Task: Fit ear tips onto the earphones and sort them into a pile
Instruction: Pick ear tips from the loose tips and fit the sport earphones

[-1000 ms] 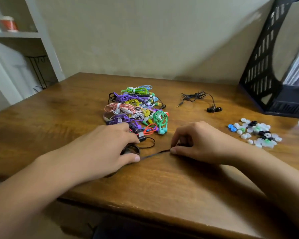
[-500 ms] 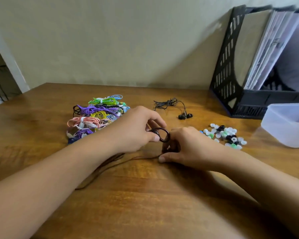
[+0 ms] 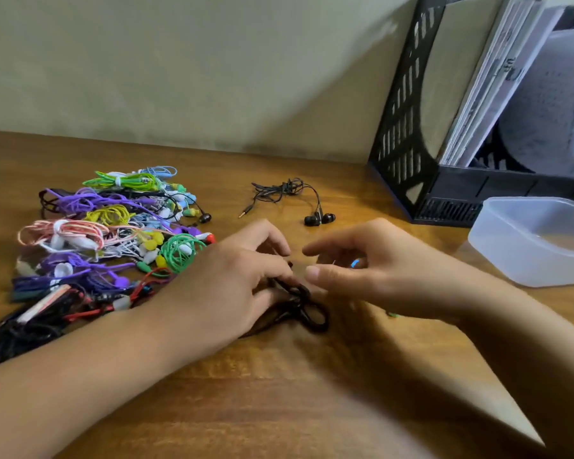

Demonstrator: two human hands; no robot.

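Observation:
My left hand (image 3: 232,279) pinches a coiled black earphone cable (image 3: 309,313) that lies on the wooden table (image 3: 279,399) in the middle of the head view. Just to its right, my right hand (image 3: 371,270) hovers with thumb and fingers apart and loosely bent, holding nothing I can make out. A speck of blue ear tip (image 3: 355,263) shows between its fingers; the other ear tips are hidden behind that hand. A pile of coloured bundled earphones (image 3: 113,233) lies to the left. One black pair (image 3: 318,218) lies apart behind my hands.
A black mesh file holder (image 3: 401,127) with papers stands at the back right against the wall. A translucent plastic container (image 3: 511,253) sits on the table to the right of my right hand. More dark cables (image 3: 24,329) trail at the left edge.
The view has swung to the right. My left hand has lowered the black coil to the table. My right hand has let go of the cable and lifted, fingers spread.

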